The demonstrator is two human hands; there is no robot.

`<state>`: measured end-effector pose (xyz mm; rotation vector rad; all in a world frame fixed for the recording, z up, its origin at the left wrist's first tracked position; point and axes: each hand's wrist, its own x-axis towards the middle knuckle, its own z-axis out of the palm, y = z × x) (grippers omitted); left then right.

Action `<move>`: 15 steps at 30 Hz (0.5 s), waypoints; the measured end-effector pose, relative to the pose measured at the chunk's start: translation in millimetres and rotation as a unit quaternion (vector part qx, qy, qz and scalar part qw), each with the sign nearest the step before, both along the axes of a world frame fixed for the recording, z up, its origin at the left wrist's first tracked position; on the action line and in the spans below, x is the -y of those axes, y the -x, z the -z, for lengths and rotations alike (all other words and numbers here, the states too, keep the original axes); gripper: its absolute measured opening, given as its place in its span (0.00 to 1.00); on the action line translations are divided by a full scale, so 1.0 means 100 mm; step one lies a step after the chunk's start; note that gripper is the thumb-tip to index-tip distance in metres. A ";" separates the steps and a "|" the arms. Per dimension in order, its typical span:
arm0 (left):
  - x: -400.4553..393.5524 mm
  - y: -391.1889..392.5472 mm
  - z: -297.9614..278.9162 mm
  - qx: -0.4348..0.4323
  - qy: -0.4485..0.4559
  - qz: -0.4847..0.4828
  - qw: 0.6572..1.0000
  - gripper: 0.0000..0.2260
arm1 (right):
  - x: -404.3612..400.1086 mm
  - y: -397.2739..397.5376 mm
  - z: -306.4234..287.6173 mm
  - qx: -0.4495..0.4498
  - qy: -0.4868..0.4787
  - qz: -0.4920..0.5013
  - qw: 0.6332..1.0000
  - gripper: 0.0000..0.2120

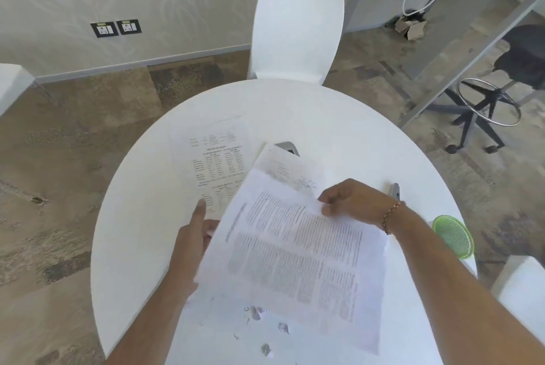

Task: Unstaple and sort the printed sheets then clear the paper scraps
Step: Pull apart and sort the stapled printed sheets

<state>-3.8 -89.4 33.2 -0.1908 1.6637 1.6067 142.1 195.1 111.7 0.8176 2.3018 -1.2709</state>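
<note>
A printed sheet of dense text [298, 258] is held above the round white table [354, 134]. My right hand [348, 199] pinches its far edge. My left hand [193, 235] holds its left edge from beneath, index finger stretched forward. Under it lies another sheet [290, 171] with faint print and scribbles. A sheet with tables of figures [216, 158] lies flat further back to the left. Small torn paper scraps [267, 326] and bent staples are scattered near the table's front edge.
A green mesh bin [454, 236] stands beside the table at the right. A grey tool [394, 191] lies behind my right wrist, and a dark device [287, 148] peeks out behind the sheets. A white chair [296, 31] faces me across the table.
</note>
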 end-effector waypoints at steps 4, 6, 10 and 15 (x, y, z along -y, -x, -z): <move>-0.06 0.00 -0.06 0.014 -0.029 0.079 0.996 0.29 | 0.16 0.32 -0.16 0.073 -0.110 -0.134 0.982 0.08; -0.09 0.00 -0.11 0.000 -0.023 0.119 0.993 0.30 | 0.23 0.48 -0.19 0.099 -0.159 -0.192 0.963 0.08; -0.15 0.00 -0.23 -0.022 -0.036 0.167 0.985 0.25 | 0.34 0.73 -0.12 0.102 -0.276 -0.255 0.921 0.15; -0.18 -0.04 -0.15 -0.051 -0.010 0.168 0.984 0.06 | 0.39 0.80 0.11 -0.039 -0.414 -0.165 0.894 0.17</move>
